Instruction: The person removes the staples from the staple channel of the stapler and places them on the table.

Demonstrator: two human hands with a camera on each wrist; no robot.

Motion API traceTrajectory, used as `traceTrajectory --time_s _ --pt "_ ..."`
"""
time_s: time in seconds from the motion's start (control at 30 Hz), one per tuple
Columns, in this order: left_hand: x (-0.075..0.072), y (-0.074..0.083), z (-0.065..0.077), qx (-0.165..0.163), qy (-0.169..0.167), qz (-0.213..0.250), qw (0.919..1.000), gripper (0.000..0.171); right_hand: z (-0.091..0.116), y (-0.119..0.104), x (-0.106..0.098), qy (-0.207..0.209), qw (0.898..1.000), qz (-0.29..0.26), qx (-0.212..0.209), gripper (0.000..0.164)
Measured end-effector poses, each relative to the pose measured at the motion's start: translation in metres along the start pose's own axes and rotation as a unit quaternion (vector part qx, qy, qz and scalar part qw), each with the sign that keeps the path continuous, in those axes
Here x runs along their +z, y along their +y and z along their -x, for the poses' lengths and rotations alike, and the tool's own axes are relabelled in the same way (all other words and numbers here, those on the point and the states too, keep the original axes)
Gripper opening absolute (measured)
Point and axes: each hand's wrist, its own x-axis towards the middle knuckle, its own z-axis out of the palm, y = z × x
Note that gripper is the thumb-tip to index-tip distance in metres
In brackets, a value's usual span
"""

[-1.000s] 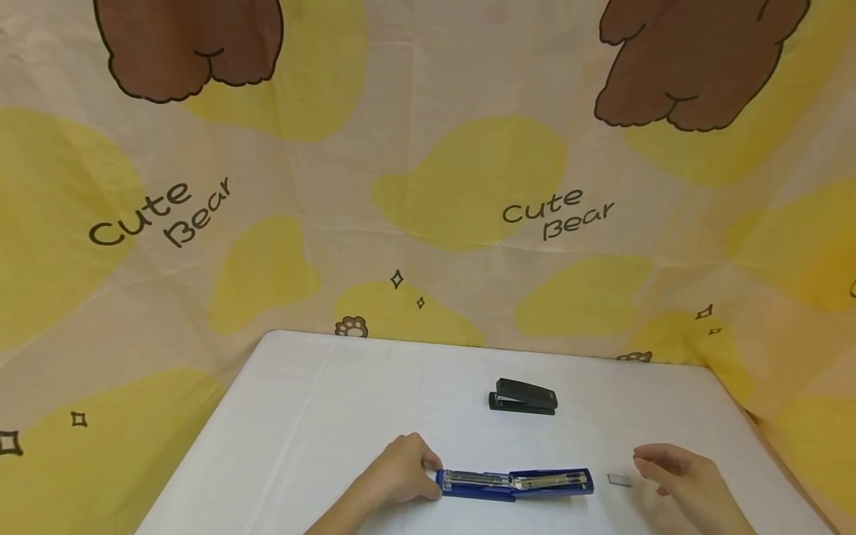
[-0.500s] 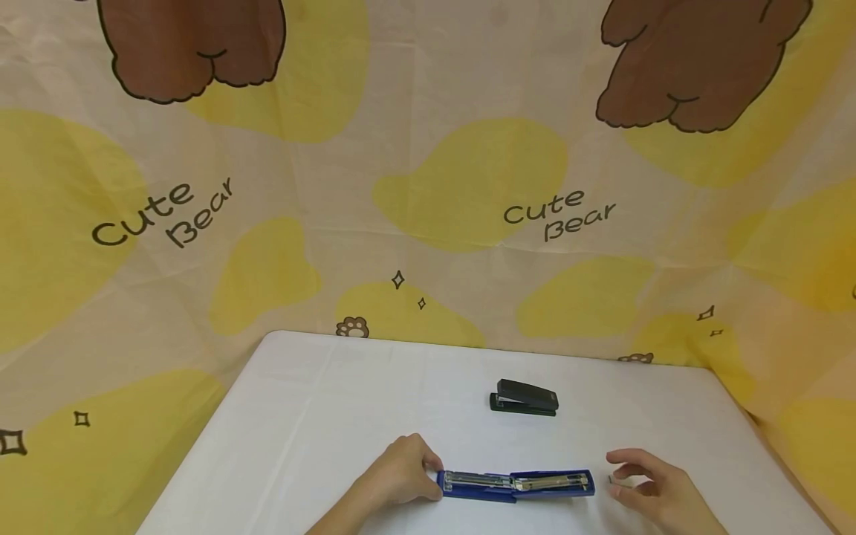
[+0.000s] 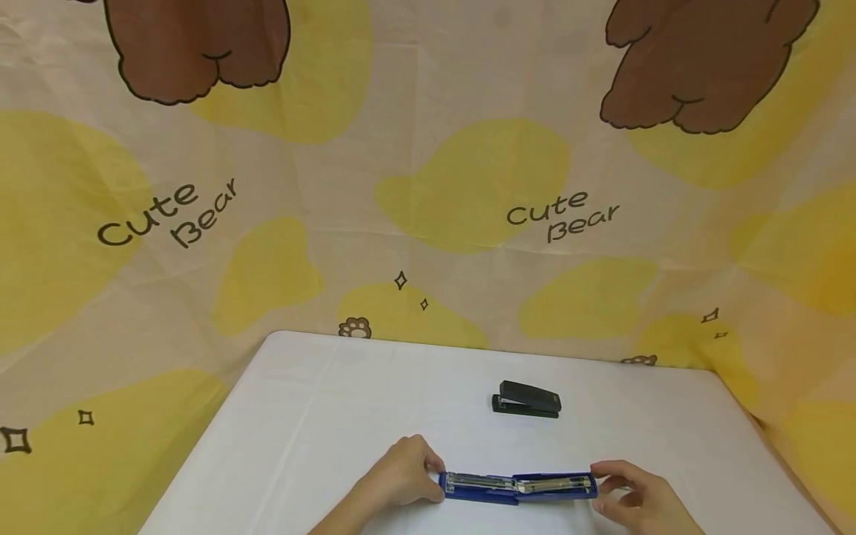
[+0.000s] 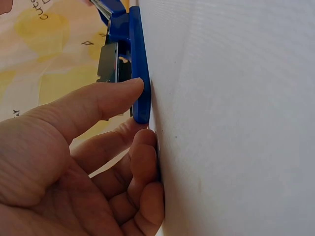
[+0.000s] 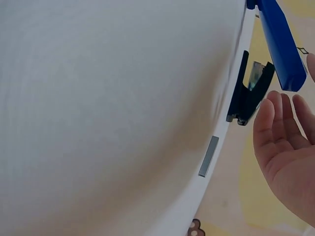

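Observation:
A blue stapler [image 3: 480,490] lies unfolded flat on the table, its metal staple channel [image 3: 553,485] facing up. At its left end my left hand [image 3: 404,474] pinches the blue base, thumb on the near edge and index finger on the far one. The left wrist view shows this thumb [image 4: 118,93] on the base [image 4: 141,59], the other fingers curled below. My right hand [image 3: 635,496] has thumb and index finger on either side of the stapler's right end. In the right wrist view its fingers [image 5: 280,123] are loosely bent close to that end [image 5: 288,69].
A black stapler [image 3: 528,399] stands farther back on the white table [image 3: 334,416]. A small grey strip [image 5: 208,157], perhaps staples, lies on the table in the right wrist view; in the head view my right hand hides it. A patterned cloth [image 3: 468,186] hangs behind.
My right hand has moved left, past the small grey strip, to the blue stapler's right end. My left hand keeps its hold on the left end, and the stapler stays in place.

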Motion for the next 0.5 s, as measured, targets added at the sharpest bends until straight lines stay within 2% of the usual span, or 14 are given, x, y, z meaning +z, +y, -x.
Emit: traceTrajectory --time_s 0.5 --pt "-0.0020 0.0022 0.0013 0.001 -0.003 0.007 1.0000 0.032 -0.0033 -0.0041 0.0010 0.008 1.000 0.025 -0.013 0.044"
